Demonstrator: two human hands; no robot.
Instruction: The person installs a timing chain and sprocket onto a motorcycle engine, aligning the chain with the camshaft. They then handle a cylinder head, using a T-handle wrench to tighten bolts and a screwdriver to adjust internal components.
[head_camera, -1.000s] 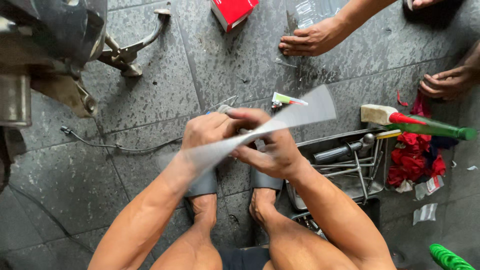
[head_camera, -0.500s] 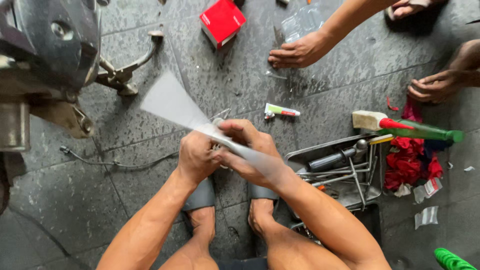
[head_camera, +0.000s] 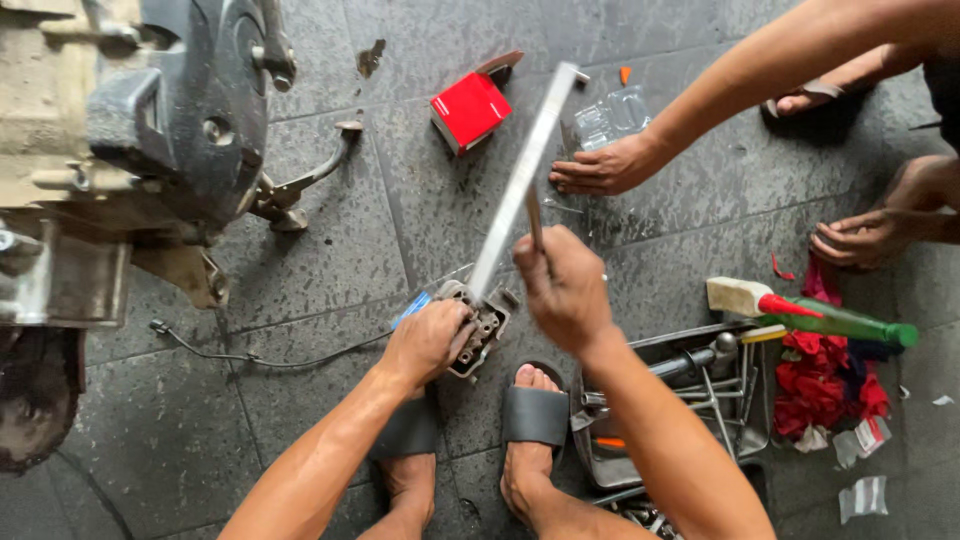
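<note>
— Listing item one: small grey metal part, low over the dark floor tiles, just ahead of the sandalled feet. Held how?
— Left hand, fingers curled shut around it, forearm angled up from lower left.
— Item two?
— Long pale strip, motion-blurred, rising from the part toward a red box.
— Right hand?
— Raised, fist closed on a thin dark rod. Tool tray at right; another person's hand beyond.
</note>
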